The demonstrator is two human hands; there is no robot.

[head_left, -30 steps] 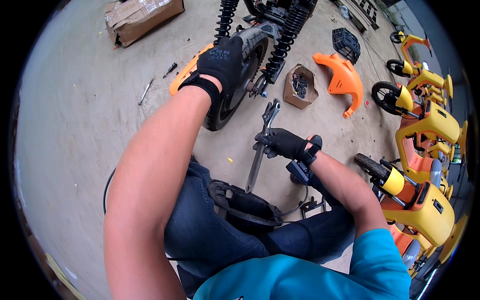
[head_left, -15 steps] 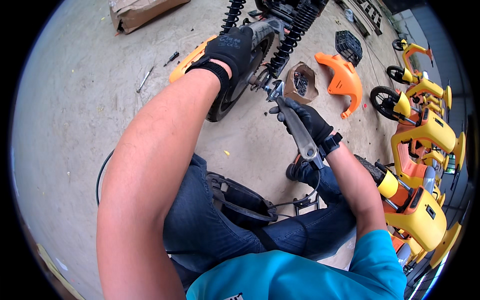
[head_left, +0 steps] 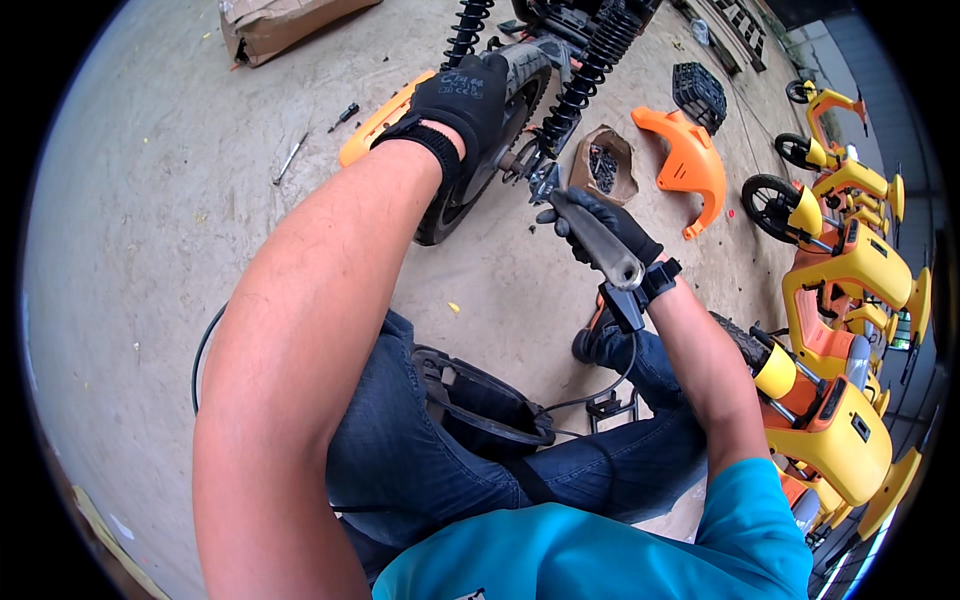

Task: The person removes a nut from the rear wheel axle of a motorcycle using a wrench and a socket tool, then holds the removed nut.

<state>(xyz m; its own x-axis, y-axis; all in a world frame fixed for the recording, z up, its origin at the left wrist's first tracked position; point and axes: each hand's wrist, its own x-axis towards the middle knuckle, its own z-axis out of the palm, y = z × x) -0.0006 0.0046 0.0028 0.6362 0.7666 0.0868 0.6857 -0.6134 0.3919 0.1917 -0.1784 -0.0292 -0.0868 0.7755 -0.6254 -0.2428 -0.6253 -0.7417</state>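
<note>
Both hands wore black gloves and were at the wheel. The left hand (head_left: 458, 102) lay over the tyre of the wheel (head_left: 484, 182); its fingers were mostly hidden, so how firmly they closed could not be told. The right hand (head_left: 618, 228) was closed around a wrench (head_left: 602, 246), its head up at the axle end (head_left: 511, 164). Whether the wrench's mouth had seated on a nut could not be made out.

The wheel stood upright beneath the two spring shocks (head_left: 578, 88), its axle end beside the foot of the nearer one. The job looked partway along: the wheel appeared to be in place between the shocks, while the wrench work at the axle seemed unfinished. Whether the fastening was being tightened or loosened did not show.

An orange fender (head_left: 692, 165) lay on the floor to the right, unattached, and an orange panel (head_left: 388, 122) lay beyond the left wrist; if they belonged to this machine, fitting them remained. Near the axle sat an open carton (head_left: 624, 178) holding small dark parts (head_left: 602, 168).
</note>
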